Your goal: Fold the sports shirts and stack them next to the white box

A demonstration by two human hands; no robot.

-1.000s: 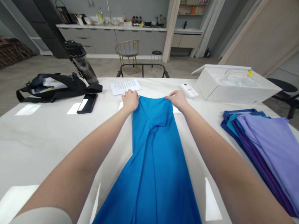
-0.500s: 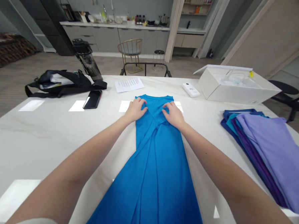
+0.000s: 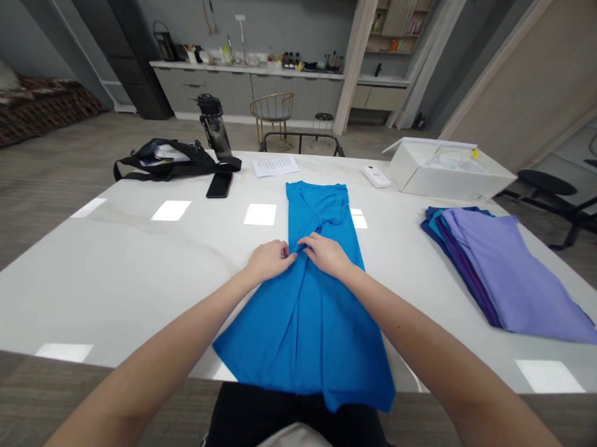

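A bright blue garment (image 3: 314,304) lies lengthwise down the middle of the white table (image 3: 126,268), its lower hem hanging over the near edge. My left hand (image 3: 269,259) and my right hand (image 3: 324,253) rest side by side on its middle, fingertips nearly touching. Both hands have curled fingers that pinch at a crease in the cloth. The garment's neckline end lies flat at the far side, untouched.
A stack of folded purple and blue garments (image 3: 501,267) lies at the right. An open white box (image 3: 449,170), a white remote (image 3: 375,177), a printed sheet (image 3: 275,165), a black phone (image 3: 219,185), a black bag (image 3: 172,160) and a dark bottle (image 3: 214,129) line the far edge.
Both hands slid from the garment's far neckline end down toward me to its middle and came together. The view pulled back, showing the near table edge.
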